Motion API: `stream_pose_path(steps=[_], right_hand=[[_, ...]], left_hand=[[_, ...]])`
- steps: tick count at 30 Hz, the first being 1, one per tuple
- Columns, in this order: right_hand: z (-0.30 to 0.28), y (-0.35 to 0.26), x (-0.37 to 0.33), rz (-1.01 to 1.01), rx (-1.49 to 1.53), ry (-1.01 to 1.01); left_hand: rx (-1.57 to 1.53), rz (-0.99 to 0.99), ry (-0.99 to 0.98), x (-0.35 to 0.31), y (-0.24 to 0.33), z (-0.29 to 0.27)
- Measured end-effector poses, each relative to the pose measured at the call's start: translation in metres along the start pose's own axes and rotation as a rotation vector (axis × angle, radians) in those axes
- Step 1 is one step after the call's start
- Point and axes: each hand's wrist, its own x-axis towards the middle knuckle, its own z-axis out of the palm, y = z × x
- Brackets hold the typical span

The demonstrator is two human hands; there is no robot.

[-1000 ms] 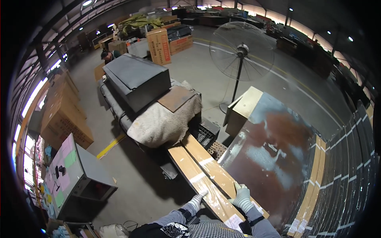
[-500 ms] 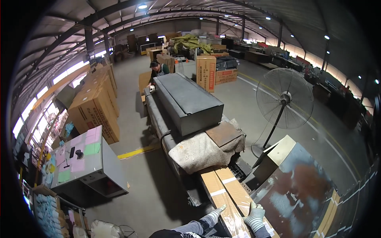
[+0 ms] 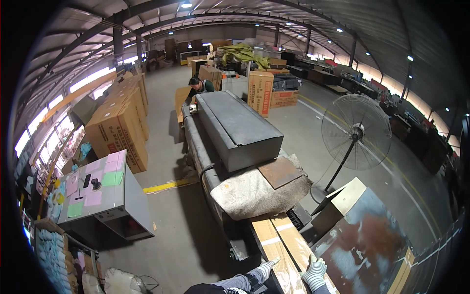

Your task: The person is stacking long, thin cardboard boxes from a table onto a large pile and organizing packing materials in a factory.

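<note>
You seem to be steadying two long boxes [image 3: 295, 241] at lower centre-right, left hand [image 3: 267, 265] against one outer edge, right hand [image 3: 314, 272] half-curled on the other, though I can't tell either's grip, and moving them would call for even support.

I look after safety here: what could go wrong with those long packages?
Two long, flat, brown cardboard packages lie side by side with a dark gap between; if the right grip, gloved in white stripes, slips, they might slide apart. Their far ends reach the draped rough beige cloth, which could snag.
</note>
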Motion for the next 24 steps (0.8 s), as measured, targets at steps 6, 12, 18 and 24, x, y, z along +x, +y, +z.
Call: stream_pose_path(steps=[6, 12, 18, 24], right_hand=[[-0.006, -0.009, 0.004, -0.012, 0.014, -0.016], [-0.009, -0.006, 0.008, 0.018, -0.01, -0.052], [-0.001, -0.017, 0.006, 0.026, -0.019, -0.09], [0.012, -0.026, 0.033, -0.146, 0.023, -0.007]], left_hand=[[-0.123, 0.023, -0.08, 0.017, -0.007, -0.007], [-0.147, -0.076, 0.01, 0.004, 0.004, 0.005], [-0.126, -0.001, 0.021, -0.005, 0.005, -0.011], [-0.199, -0.096, 0.084, 0.006, 0.039, -0.031]])
